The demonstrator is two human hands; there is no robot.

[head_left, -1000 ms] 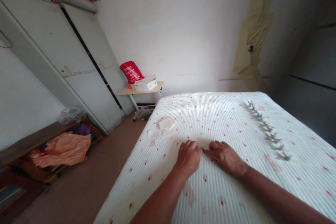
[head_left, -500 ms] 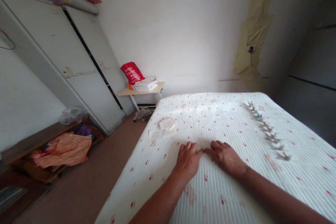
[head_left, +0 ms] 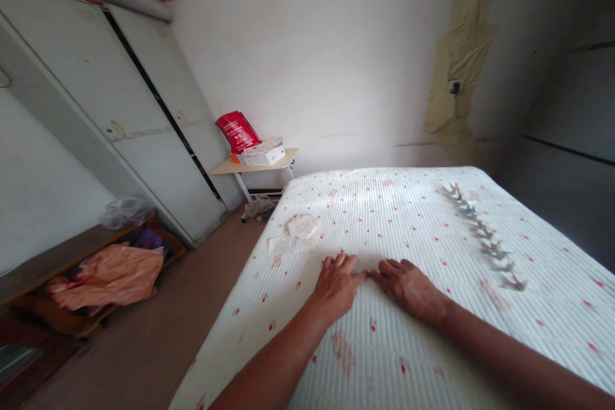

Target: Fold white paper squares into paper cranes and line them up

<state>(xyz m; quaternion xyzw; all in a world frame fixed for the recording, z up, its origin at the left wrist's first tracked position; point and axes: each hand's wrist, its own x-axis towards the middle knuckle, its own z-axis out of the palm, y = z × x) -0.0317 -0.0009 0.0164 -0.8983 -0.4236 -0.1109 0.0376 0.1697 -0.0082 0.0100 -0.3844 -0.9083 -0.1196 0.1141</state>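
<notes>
My left hand point(head_left: 339, 283) and my right hand point(head_left: 405, 287) rest on the mattress point(head_left: 375, 359), fingers curled, with their index fingers and thumbs nearly meeting. Something small and pale shows between the fingertips; it is too small and too hidden to make out. Left of my left hand lie several pieces of printed paper point(head_left: 302, 227), partly overlapping. On the right side of the mattress, beyond my right hand, stands a slanting row of several small folded-paper figures point(head_left: 492, 248), mostly greyish white with one bluish.
A small table point(head_left: 223, 167) by the far wall bears a red bag point(head_left: 237, 132) and a white box point(head_left: 264, 155). At the left are a grey cabinet point(head_left: 144, 154), with rolls on top, and a low wooden bench point(head_left: 29, 256) with an orange plastic bag point(head_left: 110, 275).
My hands stay close together at the same spot, with small finger movements around the pale thing. The whole view has shifted slightly, so everything appears a little further left.
</notes>
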